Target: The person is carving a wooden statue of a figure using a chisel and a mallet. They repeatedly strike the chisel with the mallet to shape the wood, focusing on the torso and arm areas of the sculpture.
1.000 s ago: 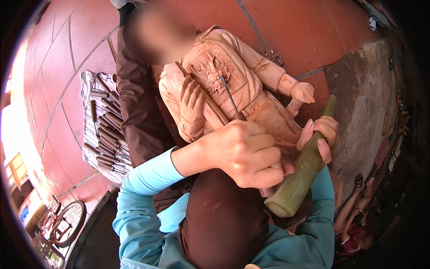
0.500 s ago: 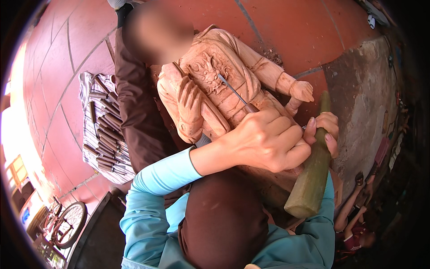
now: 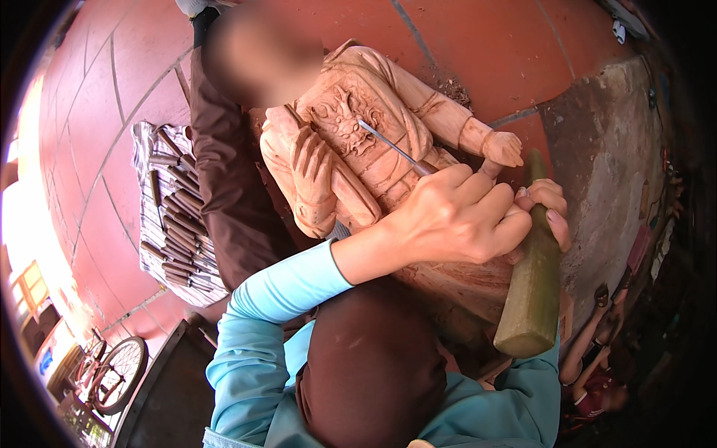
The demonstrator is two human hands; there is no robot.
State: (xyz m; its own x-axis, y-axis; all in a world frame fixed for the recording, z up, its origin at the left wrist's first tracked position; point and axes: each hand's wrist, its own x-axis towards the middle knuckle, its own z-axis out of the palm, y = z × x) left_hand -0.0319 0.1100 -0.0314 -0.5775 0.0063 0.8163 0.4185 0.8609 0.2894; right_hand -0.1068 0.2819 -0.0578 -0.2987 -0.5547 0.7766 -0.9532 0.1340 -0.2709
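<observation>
My left hand (image 3: 455, 216) is closed around the handle of a wood chisel (image 3: 394, 146). The thin metal blade points up and left, its tip at a carved beast face (image 3: 345, 127) on the chest of a pale wooden statue (image 3: 426, 104). A thick green wooden mallet (image 3: 532, 291) is gripped by my right hand (image 3: 551, 209) at its narrow end, the heavy end hanging toward me. The mallet's side is against or very close to my left fist; I cannot tell which. The statue lies on its back, one carved hand held over a flat bar.
On the left, several dark-handled carving tools (image 3: 179, 216) lie on a striped cloth (image 3: 146, 194). My brown-trousered leg (image 3: 231, 157) stretches along the statue. Wood chips (image 3: 454, 91) lie on the red tiles. A bicycle (image 3: 116, 373) and a seated person (image 3: 597, 388) are farther off.
Both hands have shifted a little right, and the mallet's heavy end has swung right. The chisel tip has moved slightly up and left over the carved face.
</observation>
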